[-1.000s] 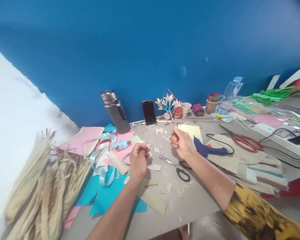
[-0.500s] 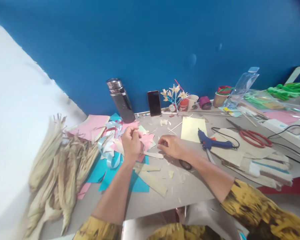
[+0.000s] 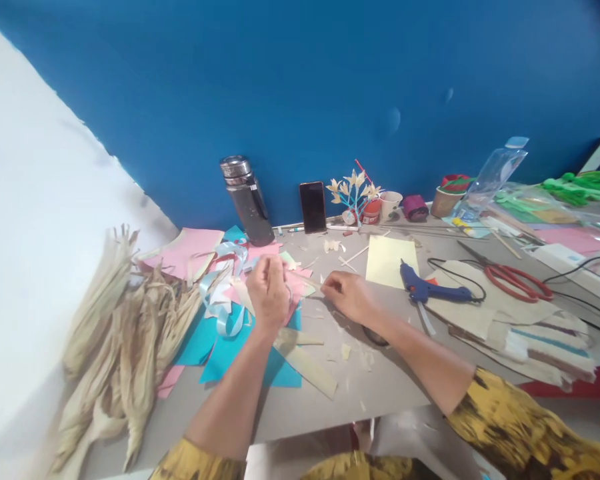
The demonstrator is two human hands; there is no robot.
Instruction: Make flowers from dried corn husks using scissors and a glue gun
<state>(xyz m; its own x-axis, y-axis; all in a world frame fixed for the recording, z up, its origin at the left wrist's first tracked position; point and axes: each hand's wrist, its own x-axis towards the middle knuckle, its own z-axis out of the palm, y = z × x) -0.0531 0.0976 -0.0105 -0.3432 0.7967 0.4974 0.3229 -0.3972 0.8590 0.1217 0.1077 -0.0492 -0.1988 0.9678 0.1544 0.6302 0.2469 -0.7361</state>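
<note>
My left hand (image 3: 269,291) is closed over the pink and teal papers. A thin pale strip of corn husk (image 3: 306,278) stretches from it toward my right hand (image 3: 349,295), whose fingers are pinched at the strip's other end. Below my left hand, cut husk pieces (image 3: 310,371) lie across the teal paper (image 3: 230,360) and the table. Partly hidden under my right wrist is a dark loop, perhaps a scissors handle (image 3: 375,335). Small pale scraps (image 3: 346,351) are scattered near my right hand.
Dried corn husks (image 3: 125,360) are heaped at left. A thermos flask (image 3: 250,203), phone (image 3: 313,207), husk flowers (image 3: 355,189) and paper cup (image 3: 390,204) line the blue wall. To the right lie yellow paper (image 3: 387,257), a glue gun (image 3: 430,288), red-handled scissors (image 3: 517,283) and a glove (image 3: 545,347).
Both hands have shifted slightly. My left hand has turned, and a thin husk strip now spans the gap to my right fingers. The whole view has moved a little.
</note>
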